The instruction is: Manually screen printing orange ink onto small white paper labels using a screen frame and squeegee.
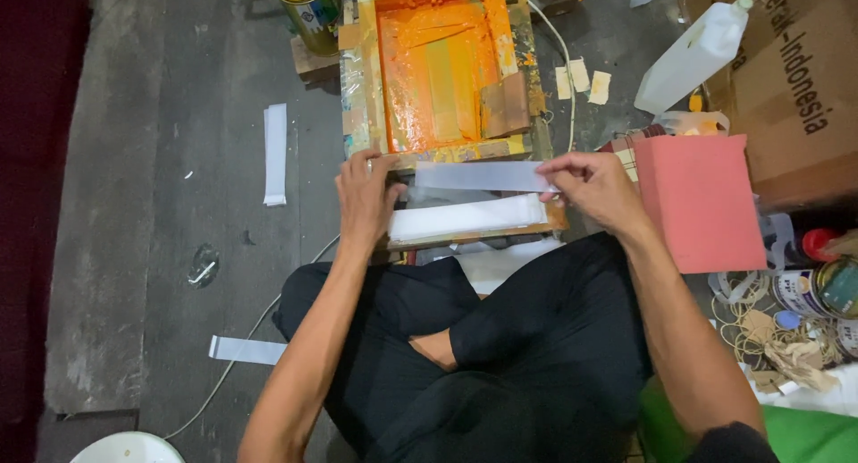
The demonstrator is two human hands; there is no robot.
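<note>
I sit cross-legged on the floor in front of a wooden printing frame coated in orange ink. My right hand pinches one end of a long white strip and holds it just above a stack of similar white strips on a low wooden board. My left hand rests on the left end of that stack, fingers curled against the frame's near edge. A brown card scraper lies inside the frame on the ink.
A gold-lidded tin stands behind the frame at left. A white plastic jug, a cardboard box and a pink bag are at right, with ink tins and rubber bands. Loose white strips lie on the floor.
</note>
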